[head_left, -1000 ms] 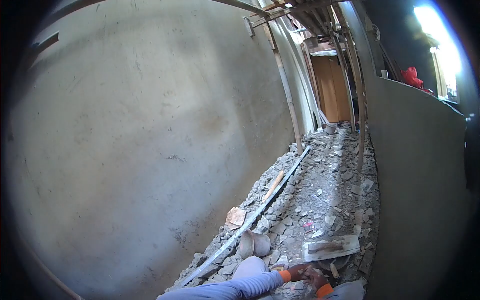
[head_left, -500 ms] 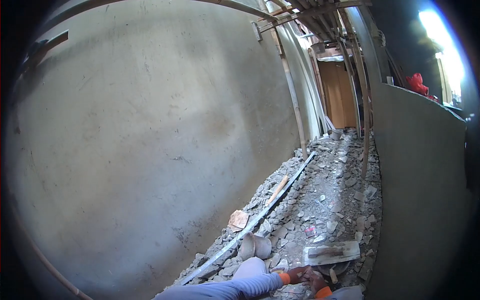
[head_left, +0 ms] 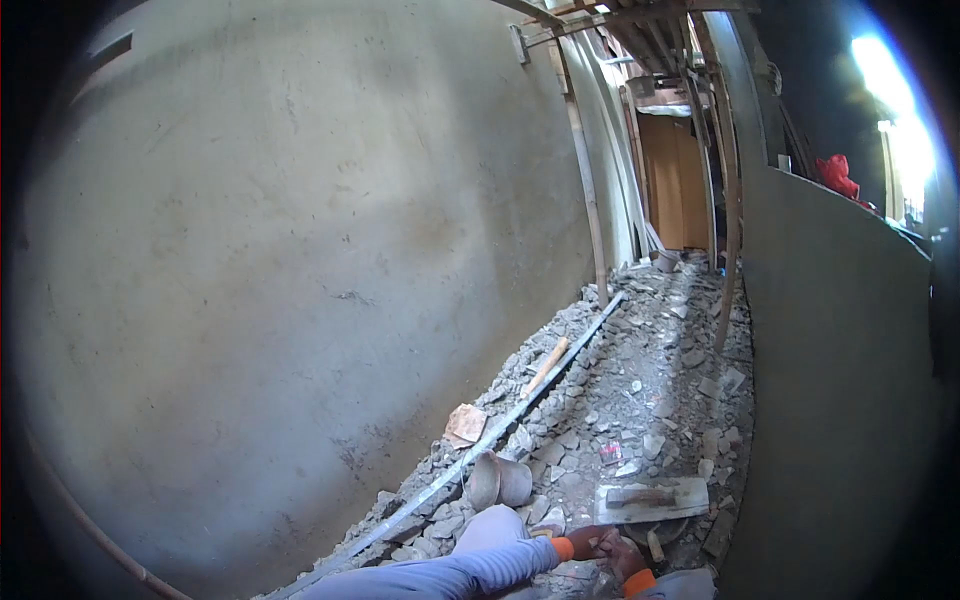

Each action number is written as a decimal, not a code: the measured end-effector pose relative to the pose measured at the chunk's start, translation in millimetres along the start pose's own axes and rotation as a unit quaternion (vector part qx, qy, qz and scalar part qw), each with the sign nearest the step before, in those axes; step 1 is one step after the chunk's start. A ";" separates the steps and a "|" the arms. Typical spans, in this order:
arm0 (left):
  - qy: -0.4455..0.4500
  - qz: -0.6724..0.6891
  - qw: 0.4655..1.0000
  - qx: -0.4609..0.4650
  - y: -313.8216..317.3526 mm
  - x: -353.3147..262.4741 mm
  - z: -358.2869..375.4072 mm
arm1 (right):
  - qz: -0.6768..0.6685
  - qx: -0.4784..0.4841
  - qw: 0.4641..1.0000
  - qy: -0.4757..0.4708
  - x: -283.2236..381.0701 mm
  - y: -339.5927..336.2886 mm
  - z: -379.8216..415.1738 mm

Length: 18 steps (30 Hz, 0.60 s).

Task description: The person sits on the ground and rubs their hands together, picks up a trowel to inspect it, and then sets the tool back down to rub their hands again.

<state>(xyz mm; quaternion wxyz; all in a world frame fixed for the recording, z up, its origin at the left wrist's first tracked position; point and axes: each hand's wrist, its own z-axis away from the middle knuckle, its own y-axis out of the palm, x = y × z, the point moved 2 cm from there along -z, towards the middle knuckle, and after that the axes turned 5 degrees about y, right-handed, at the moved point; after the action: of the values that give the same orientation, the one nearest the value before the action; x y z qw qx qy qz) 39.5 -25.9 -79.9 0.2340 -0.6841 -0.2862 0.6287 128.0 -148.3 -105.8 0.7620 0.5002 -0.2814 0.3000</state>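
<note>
left hand [head_left: 592,545]: low over the rubble floor, orange cuff at the wrist, fingers curled toward the right hand — grip state unclear, too small to tell
right hand [head_left: 625,560]: touching or just beside the left hand, orange cuff too; whether it holds anything I can't tell
plaster float [head_left: 650,499]: flat on the rubble [head_left: 640,400], just beyond both hands, handle up
pot [head_left: 500,482]: lying on its side, beyond the left hand and to its left
metal straightedge [head_left: 500,425]: long bar running away from the hands along the foot of the wall [head_left: 300,250]
wooden stick [head_left: 548,367]: farther off — beside the bar
</note>
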 end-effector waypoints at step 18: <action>0.029 -0.031 0.996 -0.079 26.4 19.1 -1.5 | -0.087 0.050 0.995 -0.023 2.0 -2.8 12.5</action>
<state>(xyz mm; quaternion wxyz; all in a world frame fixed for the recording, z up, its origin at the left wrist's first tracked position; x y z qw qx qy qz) 44.5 -31.9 -111.6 0.2070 -0.7091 -0.3488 0.5768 129.8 -160.4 -101.7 0.7527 0.5669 -0.2389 0.2345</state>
